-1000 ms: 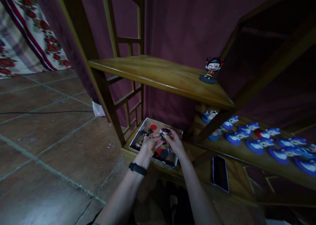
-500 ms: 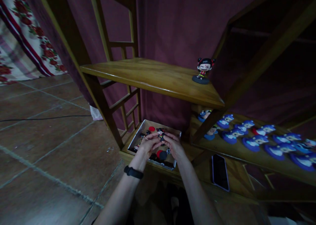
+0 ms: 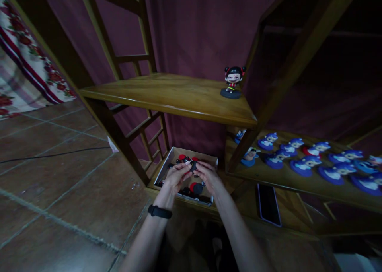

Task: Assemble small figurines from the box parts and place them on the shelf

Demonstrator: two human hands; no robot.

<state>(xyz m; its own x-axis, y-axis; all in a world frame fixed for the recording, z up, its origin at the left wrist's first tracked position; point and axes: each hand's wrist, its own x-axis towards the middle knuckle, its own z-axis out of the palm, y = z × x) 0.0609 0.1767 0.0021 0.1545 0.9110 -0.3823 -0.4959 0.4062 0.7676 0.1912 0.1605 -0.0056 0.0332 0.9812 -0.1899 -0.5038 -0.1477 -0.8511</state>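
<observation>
Both hands hold one small black-haired figurine (image 3: 187, 161) above an open cardboard box (image 3: 177, 150). My left hand (image 3: 177, 175) has its fingers closed on the figurine's body. Its dark round base (image 3: 193, 166) is gripped by the fingers of my right hand (image 3: 209, 177). The figurine is tilted, head to the left. Below the hands, inside the box, lie more small figures and round red and black bases (image 3: 196, 188), partly covered by my hands. A like figurine (image 3: 233, 81) stands upright on its black base on the wooden shelf above.
The wooden shelf (image 3: 167, 95) juts out above the box. On the lower shelf to the right stand several blue and white figurines (image 3: 306, 165) on round blue bases. A phone (image 3: 268, 204) lies in front of them. A slanted wooden post (image 3: 247, 142) separates the two sides.
The figurine has gone from upright to tilted leftward, its base now toward my right hand. The view has shifted slightly, so the upper shelf and its figurine appear further left.
</observation>
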